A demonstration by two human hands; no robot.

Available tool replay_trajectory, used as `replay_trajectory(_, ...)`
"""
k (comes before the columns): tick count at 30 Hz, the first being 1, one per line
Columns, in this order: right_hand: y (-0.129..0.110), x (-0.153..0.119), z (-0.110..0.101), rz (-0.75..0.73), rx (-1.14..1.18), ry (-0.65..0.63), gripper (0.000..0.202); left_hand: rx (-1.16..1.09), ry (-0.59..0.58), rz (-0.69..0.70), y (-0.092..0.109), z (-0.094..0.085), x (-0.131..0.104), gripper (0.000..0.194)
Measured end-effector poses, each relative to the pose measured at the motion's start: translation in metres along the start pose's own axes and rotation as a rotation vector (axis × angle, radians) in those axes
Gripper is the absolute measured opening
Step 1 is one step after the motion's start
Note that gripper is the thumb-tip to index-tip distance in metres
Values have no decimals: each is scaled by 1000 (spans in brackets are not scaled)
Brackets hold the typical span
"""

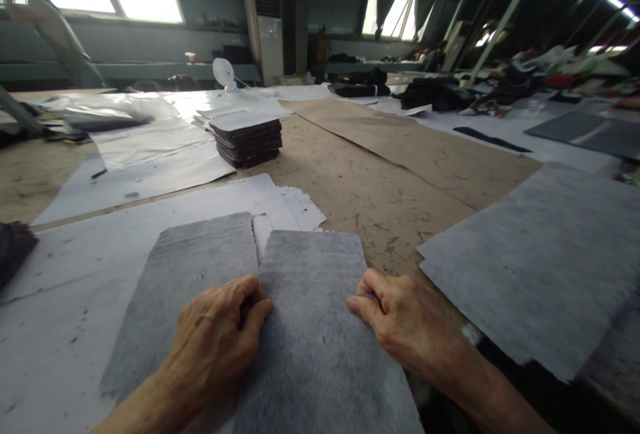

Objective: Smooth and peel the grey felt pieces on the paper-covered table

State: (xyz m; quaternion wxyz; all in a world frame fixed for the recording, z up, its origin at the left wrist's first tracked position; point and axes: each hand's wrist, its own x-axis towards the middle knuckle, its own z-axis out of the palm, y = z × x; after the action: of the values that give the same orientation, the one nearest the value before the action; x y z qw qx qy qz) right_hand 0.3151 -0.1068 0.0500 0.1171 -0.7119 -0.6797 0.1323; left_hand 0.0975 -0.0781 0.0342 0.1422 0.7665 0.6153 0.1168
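Observation:
A grey fabric piece (320, 347) lies in front of me, held at both side edges. My left hand (220, 334) pinches its left edge between thumb and fingers. On its right edge, my right hand (400, 314) has the same kind of pinch. Another grey piece (195, 267) lies flat to the left, partly under my left hand and forearm. To the right, a larger grey sheet (535, 261) rests near the table edge.
A dark stack of cut pieces (247, 144) stands further back on the brown table surface (320, 167). White paper (55, 321) covers the left side. A dark bundle (15, 251) sits at the far left, and a small white fan (224, 75) stands behind.

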Motion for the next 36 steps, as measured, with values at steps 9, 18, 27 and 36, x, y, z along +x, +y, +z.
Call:
replay_trajectory(9,9,2,2,-175,0,226,20,4,106,137,-4,-1,0,18)
replay_trajectory(18,10,10,-3,-27,64,113,16,-36,-4,68,0,-10,10,12)
replay_trajectory(27,8,-3,5,89,272,126,24,-106,-53,42,-5,-11,11,29)
replay_trajectory(36,6,3,3,136,292,72,22,-93,-78,5,-1,-10,15,28)
